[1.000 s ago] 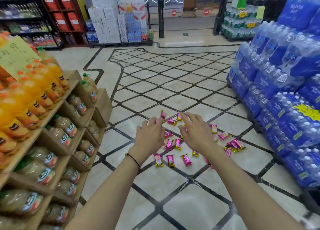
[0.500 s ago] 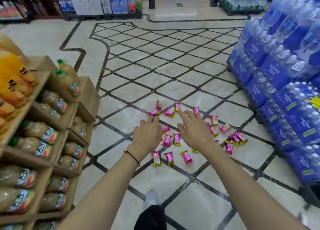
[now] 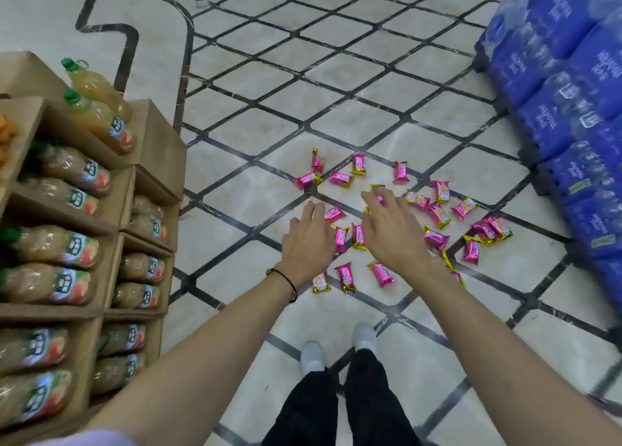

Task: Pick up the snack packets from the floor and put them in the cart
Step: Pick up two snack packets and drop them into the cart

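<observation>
Several pink and gold snack packets [image 3: 382, 274] lie scattered on the tiled floor [image 3: 235, 196] in front of my feet. Both my arms reach down over the scatter. My left hand [image 3: 308, 243] hangs palm down with fingers relaxed, just left of a packet [image 3: 340, 238]. My right hand [image 3: 392, 230] is beside it with fingers spread and loosely bent, covering a few packets. Neither hand holds anything. No cart is in view.
Cardboard shelves with juice bottles [image 3: 84, 176] stand close on the left. Stacked blue shrink-wrapped water packs [image 3: 579, 109] rise on the right. My white shoes [image 3: 311, 356] stand just behind the packets.
The view has tilted down and closer to the floor. Both hands have lowered toward the packets, and my legs and shoes have come into view.
</observation>
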{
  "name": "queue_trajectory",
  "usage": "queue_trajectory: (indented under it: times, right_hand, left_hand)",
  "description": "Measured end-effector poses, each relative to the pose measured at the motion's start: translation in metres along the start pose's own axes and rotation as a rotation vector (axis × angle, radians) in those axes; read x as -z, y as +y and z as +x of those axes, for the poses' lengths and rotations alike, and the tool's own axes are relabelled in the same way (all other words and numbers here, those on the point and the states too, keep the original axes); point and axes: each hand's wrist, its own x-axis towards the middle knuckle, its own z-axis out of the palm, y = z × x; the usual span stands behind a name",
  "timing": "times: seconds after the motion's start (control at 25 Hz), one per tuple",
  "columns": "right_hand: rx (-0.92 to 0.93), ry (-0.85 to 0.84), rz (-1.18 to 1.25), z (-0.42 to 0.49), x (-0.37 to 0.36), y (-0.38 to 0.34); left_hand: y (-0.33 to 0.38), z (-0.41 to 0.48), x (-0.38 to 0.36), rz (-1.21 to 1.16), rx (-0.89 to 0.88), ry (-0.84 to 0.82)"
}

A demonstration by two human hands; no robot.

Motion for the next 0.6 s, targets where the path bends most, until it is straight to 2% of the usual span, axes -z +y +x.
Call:
queue_trajectory:
  times: [0.36,0.6]
  right_hand:
    - [-0.047,-0.096,0.08,0.058,-0.187,0.085]
    - [0.023,-0.235,0.024,0.068,-0.375,0.158]
  left_hand:
    - [-0.102,0.068,-0.181,0.136,0.055,-0.163]
    - [-0.185,0.121,-0.346,0.186,0.066,-0.211]
